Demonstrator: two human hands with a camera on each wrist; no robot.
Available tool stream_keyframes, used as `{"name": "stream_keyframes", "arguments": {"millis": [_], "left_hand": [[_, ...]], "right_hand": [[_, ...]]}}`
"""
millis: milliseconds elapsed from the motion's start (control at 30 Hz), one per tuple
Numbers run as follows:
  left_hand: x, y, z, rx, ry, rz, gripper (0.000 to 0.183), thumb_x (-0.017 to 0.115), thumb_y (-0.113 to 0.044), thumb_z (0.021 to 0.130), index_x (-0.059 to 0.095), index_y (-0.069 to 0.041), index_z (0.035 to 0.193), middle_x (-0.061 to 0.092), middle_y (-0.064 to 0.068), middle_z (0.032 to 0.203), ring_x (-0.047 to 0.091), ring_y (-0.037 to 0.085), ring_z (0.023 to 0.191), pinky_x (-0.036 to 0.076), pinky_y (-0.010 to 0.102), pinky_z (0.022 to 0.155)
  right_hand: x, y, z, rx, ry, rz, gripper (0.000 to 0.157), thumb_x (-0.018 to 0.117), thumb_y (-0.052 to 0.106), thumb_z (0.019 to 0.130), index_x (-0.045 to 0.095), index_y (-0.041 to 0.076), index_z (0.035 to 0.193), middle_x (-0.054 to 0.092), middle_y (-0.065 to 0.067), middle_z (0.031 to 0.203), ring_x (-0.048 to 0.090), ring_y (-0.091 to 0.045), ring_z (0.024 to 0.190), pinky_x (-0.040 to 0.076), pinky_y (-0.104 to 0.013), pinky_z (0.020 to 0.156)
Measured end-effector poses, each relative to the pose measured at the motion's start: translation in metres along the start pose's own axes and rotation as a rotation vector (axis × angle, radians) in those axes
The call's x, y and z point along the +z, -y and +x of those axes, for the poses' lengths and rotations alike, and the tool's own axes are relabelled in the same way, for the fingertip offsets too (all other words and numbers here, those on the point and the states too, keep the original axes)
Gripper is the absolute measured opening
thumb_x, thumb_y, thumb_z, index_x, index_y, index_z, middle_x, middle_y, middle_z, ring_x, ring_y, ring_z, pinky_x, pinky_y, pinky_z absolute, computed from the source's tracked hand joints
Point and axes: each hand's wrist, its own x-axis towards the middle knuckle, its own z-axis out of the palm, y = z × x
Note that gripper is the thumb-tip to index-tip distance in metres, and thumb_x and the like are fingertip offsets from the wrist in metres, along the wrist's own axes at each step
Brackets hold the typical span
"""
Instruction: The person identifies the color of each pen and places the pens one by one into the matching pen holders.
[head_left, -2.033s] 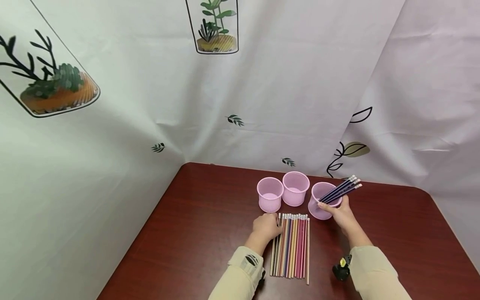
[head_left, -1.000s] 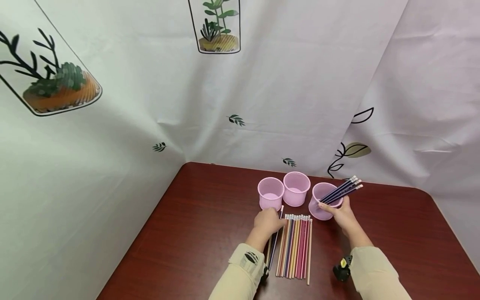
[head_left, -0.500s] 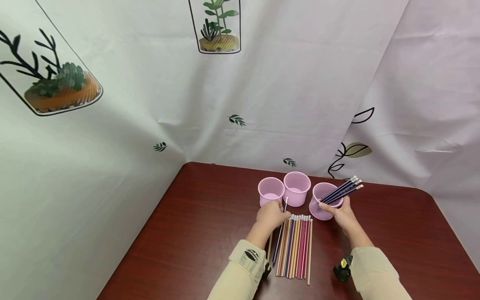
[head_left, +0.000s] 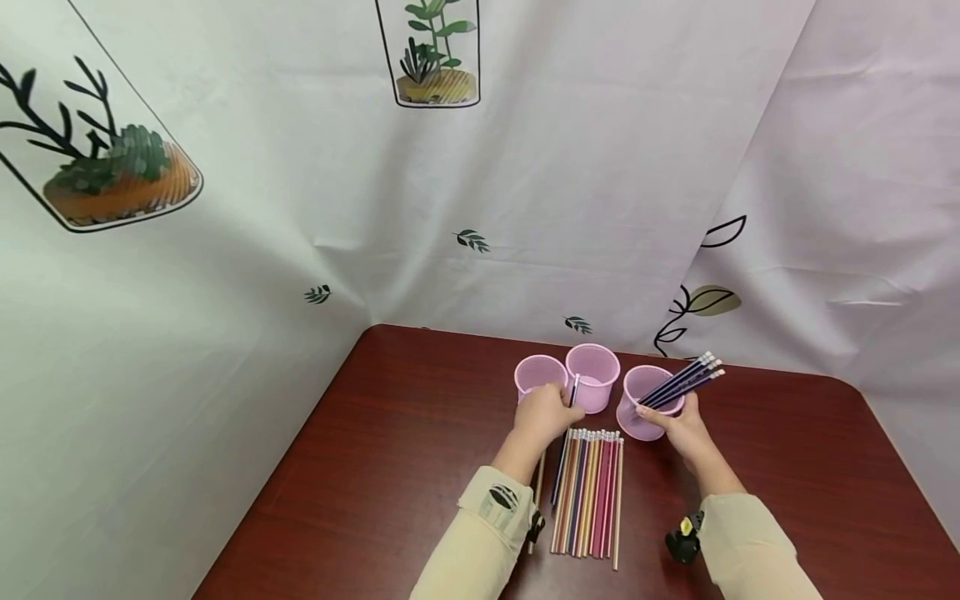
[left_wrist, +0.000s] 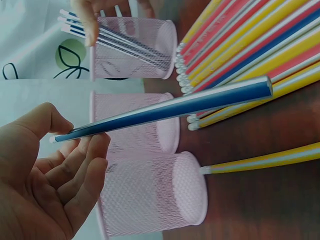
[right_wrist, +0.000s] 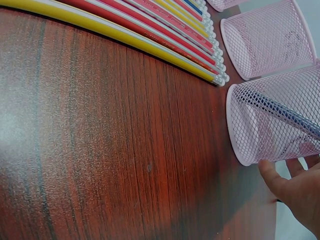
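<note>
My left hand (head_left: 543, 414) pinches a blue pencil (left_wrist: 175, 109) near its white eraser end. The pencil is raised off the table at a slant, in front of the left and middle mesh cups. Toward the right, my right hand (head_left: 681, 427) grips a pink mesh pencil cup (head_left: 635, 423), thumb at the near rim and fingers round the side. Several dark blue pencils (head_left: 681, 383) lean in that cup, erasers up. Below the cups lies a row of yellow, red and other pencils (head_left: 588, 492). One yellow pencil (left_wrist: 260, 160) lies apart, left of the row.
Two more pink mesh cups, a left cup (head_left: 536, 364) and a middle cup (head_left: 595, 398), stand side by side behind the row. The brown table (head_left: 375, 467) meets a patterned white curtain (head_left: 525, 208) at the back. Each sleeve bears a black wrist device.
My left hand has drawn the blue pencil out of the row's left side, then raised it and moved it toward the cups. The yellow pencil now lies apart. My right hand keeps its hold.
</note>
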Motion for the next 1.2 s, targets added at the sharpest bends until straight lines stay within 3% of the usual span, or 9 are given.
{"name": "stream_keyframes", "arguments": {"millis": [200,567,767,967,1200], "left_hand": [[-0.012,-0.01,0.011,0.016,-0.023,-0.006,0.023,0.069,-0.027,0.068,0.048,-0.019,0.062,0.046,-0.008,0.055,0.044,0.011,0.052,0.033,0.026,0.043],[-0.025,-0.035,0.023,0.046,-0.097,-0.112,0.015,0.068,-0.023,0.072,0.054,-0.018,0.076,0.051,-0.013,0.061,0.047,0.006,0.055,0.035,0.021,0.046],[-0.03,-0.048,0.028,0.089,-0.174,-0.137,0.02,0.069,-0.02,0.072,0.058,-0.018,0.089,0.061,-0.014,0.071,0.056,0.005,0.063,0.04,0.022,0.052],[-0.034,-0.058,0.03,0.118,-0.175,-0.228,0.024,0.068,-0.018,0.075,0.058,-0.018,0.096,0.064,-0.013,0.079,0.06,-0.001,0.069,0.043,0.019,0.058],[-0.033,-0.07,0.031,0.161,-0.18,-0.383,0.026,0.067,-0.011,0.078,0.057,-0.015,0.102,0.067,-0.008,0.085,0.059,-0.004,0.071,0.044,0.012,0.066]], "right_hand": [[0.001,0.006,-0.004,-0.002,0.0,0.002,0.085,0.069,0.021,0.083,0.007,-0.001,0.137,0.021,-0.028,0.138,0.018,-0.035,0.128,0.012,-0.045,0.108],[-0.001,-0.005,0.002,-0.064,-0.001,0.011,0.096,0.073,0.038,0.077,0.01,-0.003,0.136,0.024,-0.028,0.134,0.023,-0.036,0.123,0.017,-0.044,0.106],[0.0,0.003,-0.002,-0.029,0.002,0.021,0.091,0.072,0.026,0.08,0.007,-0.003,0.137,0.021,-0.028,0.137,0.02,-0.035,0.126,0.014,-0.046,0.106],[0.001,0.003,-0.001,-0.028,-0.014,0.016,0.085,0.07,0.018,0.081,0.01,-0.002,0.137,0.025,-0.028,0.136,0.022,-0.035,0.127,0.016,-0.044,0.106],[-0.002,-0.014,0.007,-0.102,-0.016,0.02,0.093,0.074,0.034,0.077,0.013,-0.003,0.136,0.03,-0.027,0.131,0.028,-0.033,0.12,0.023,-0.037,0.101]]}}
